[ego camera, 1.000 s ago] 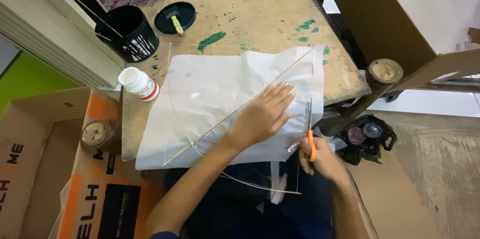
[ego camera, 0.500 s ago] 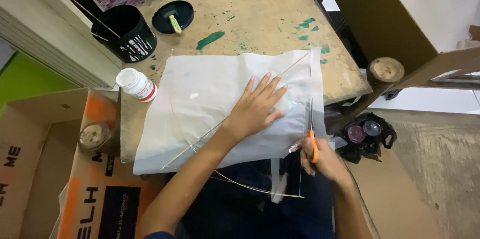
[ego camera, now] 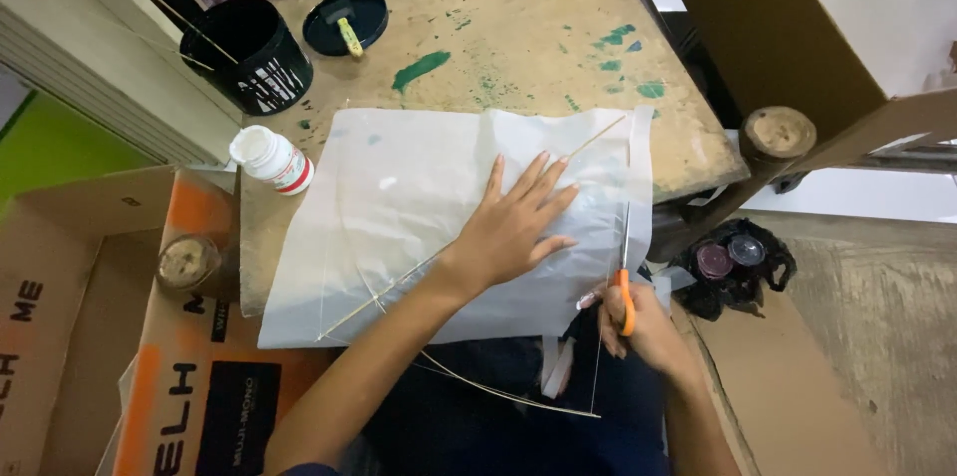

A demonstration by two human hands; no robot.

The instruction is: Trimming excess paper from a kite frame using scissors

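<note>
A sheet of thin white paper (ego camera: 399, 217) lies on a worn wooden table (ego camera: 538, 27), over a frame of thin sticks (ego camera: 389, 287). My left hand (ego camera: 513, 227) presses flat on the paper, fingers spread. My right hand (ego camera: 638, 326) grips orange-handled scissors (ego camera: 625, 277) at the paper's right edge, blades pointing away from me along that edge. A narrow cut strip of paper hangs down near my right hand. A curved stick bows out below the table's edge over my lap.
A black pot (ego camera: 249, 52) with a stick in it and a black lid (ego camera: 344, 19) holding a brush stand at the table's far left. A white bottle (ego camera: 271, 159) sits by the paper. Cardboard boxes (ego camera: 150, 336) lie on the left; a black bag with jars (ego camera: 733, 262) on the right.
My left hand has slid left and toward the middle of the paper, fingers spreading flat. The scissors have advanced a little along the right edge.
</note>
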